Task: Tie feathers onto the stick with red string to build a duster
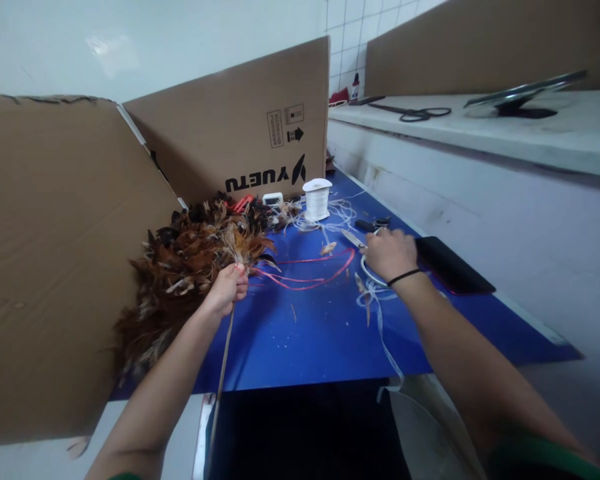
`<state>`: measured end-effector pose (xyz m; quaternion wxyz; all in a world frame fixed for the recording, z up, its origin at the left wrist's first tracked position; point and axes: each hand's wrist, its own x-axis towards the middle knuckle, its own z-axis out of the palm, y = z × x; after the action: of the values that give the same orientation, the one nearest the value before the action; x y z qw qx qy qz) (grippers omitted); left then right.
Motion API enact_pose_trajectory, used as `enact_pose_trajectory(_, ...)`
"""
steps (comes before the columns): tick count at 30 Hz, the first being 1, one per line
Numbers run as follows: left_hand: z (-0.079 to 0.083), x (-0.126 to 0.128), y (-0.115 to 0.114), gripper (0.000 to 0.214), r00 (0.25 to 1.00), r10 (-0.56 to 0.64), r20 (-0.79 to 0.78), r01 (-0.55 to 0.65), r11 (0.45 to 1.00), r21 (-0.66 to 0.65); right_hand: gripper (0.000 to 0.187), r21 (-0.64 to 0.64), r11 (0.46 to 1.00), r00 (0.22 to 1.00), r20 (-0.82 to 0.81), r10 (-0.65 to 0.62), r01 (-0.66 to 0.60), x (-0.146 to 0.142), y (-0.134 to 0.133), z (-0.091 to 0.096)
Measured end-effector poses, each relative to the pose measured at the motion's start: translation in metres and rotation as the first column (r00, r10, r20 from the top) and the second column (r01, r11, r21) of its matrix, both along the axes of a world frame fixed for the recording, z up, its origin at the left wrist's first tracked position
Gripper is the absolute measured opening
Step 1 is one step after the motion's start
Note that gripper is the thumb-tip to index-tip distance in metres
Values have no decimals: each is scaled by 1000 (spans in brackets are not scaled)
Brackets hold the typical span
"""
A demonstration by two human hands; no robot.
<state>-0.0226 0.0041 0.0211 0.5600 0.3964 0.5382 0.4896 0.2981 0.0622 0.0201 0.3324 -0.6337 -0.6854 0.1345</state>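
My left hand [227,288] is closed around a thin stick with feathers bunched at its top, a feather duster [225,353]. The stick slants down past the table's front edge. Pink string [305,287] loops over the table to the right of this hand. My right hand [391,253] has its fingers curled over scissors [353,239], whose pale blades point to the far left; the fingers hide the handles. Beside that wrist lies a white ring [370,270] with pale ribbon [383,327] trailing off the front edge.
A pile of brown feathers [180,267] covers the left side of the blue table [300,347]. Cardboard panels [220,120] stand behind and left. A white spool [317,200] stands at the back. A black flat device [453,265] lies right. Black scissors [420,113] rest on the ledge.
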Motion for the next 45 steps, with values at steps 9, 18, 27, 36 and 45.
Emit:
enact_pose_trajectory(9,7,21,2,41,995,-90,34,90,996,5,22,62,884,804,-390,449,-463,-106,-51,-8)
enact_pose_trajectory(18,2,35,0,43,991,-132,-29,132,991,-12,21,-170,799,386,-919,83,-576,-150,-36,-21)
enact_pose_trajectory(27,-17,46,11,41,985,-143,-97,141,990,-25,17,-34,956,818,-527,230,-291,-145,-23,-49)
enact_pose_trajectory(36,-27,40,19,39,990,-140,10,141,989,-54,18,-128,920,821,-508,260,-370,-132,-15,-53)
enact_pose_trajectory(45,-22,22,24,34,995,-44,88,46,999,-19,19,-209,947,963,66,261,-242,-84,-6,-28)
